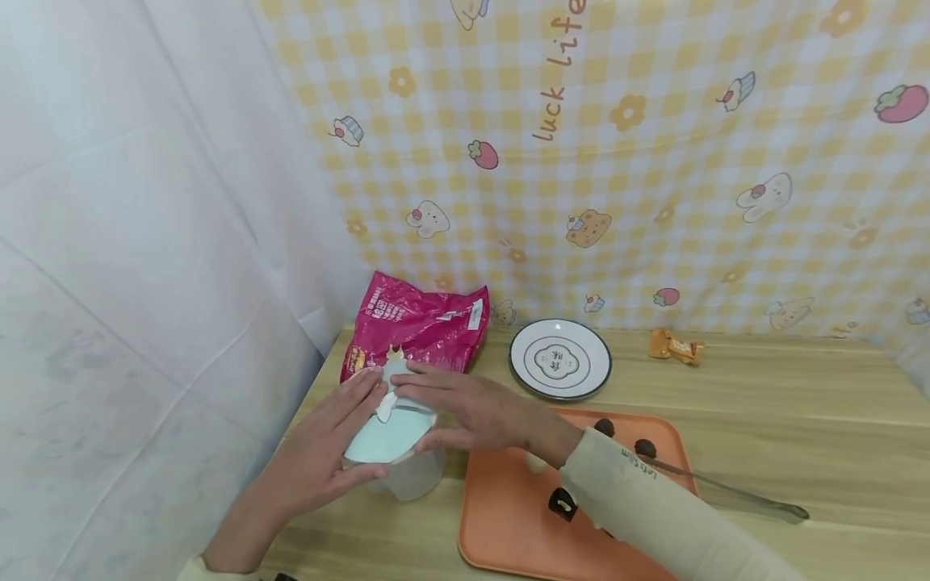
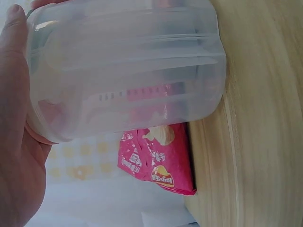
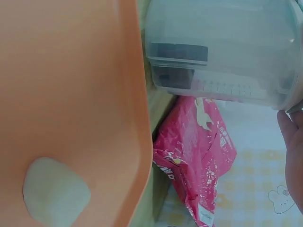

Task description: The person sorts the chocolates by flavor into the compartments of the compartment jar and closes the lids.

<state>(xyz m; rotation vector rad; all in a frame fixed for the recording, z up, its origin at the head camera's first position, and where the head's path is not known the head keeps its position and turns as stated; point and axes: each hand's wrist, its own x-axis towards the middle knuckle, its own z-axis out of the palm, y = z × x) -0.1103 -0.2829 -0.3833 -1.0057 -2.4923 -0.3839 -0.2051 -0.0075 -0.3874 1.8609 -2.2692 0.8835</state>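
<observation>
A tall translucent plastic container (image 1: 421,478) with a pale mint lid (image 1: 388,437) stands at the left of the table. My left hand (image 1: 320,452) lies over the lid's left side, fingers straight and thumb along the near rim. From the other side, my right hand (image 1: 472,407) rests on the lid with fingers extended and thumb down at the right rim. In the left wrist view, measuring marks show on the wall of the container (image 2: 128,61). The right wrist view shows the container's (image 3: 227,52) side, with that hand's fingers at the lid end.
Behind the container is a magenta snack bag (image 1: 429,323). A white dark-rimmed plate (image 1: 559,391) and an orange wrapped packet (image 1: 676,347) sit farther back. An orange tray (image 1: 501,516) holds dark pieces, a pale lump (image 3: 56,191) and a long thin metal utensil (image 1: 726,488).
</observation>
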